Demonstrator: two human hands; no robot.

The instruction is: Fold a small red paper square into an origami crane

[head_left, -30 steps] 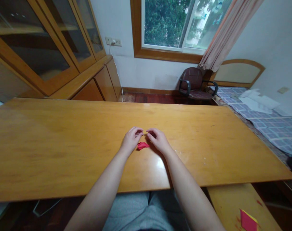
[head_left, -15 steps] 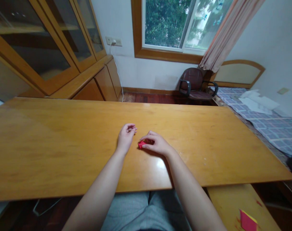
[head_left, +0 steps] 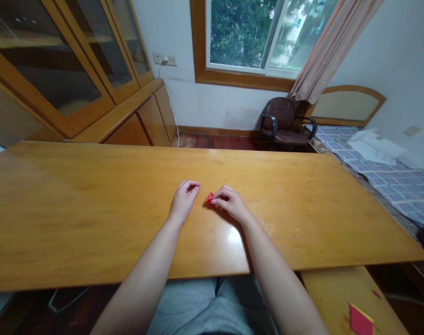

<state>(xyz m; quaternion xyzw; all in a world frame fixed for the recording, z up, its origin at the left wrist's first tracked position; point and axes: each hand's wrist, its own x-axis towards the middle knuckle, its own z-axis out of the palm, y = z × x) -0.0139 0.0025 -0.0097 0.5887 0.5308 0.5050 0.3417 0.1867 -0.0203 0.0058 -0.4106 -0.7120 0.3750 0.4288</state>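
Observation:
My right hand (head_left: 231, 204) pinches a small folded red paper piece (head_left: 209, 198) between thumb and fingers, just above the wooden table (head_left: 93, 204). The paper has a pointed top, and its right part is hidden by my fingertips. To the left of it, my left hand (head_left: 184, 200) rests on its edge, with fingers curled and thumb close to the fingertips. Nothing shows in that hand. A narrow gap separates the left fingertips from the red paper.
Below the table's right front edge, a red and yellow paper piece (head_left: 361, 321) lies on a lower wooden surface (head_left: 332, 291). A glass-door cabinet (head_left: 103, 93) stands at the left. Beyond the table are an armchair (head_left: 281, 118) and a bed (head_left: 379, 163).
My right hand has moved slightly away from me with the red paper, which has turned so a point faces up. My left thumb and fingers have come closer together.

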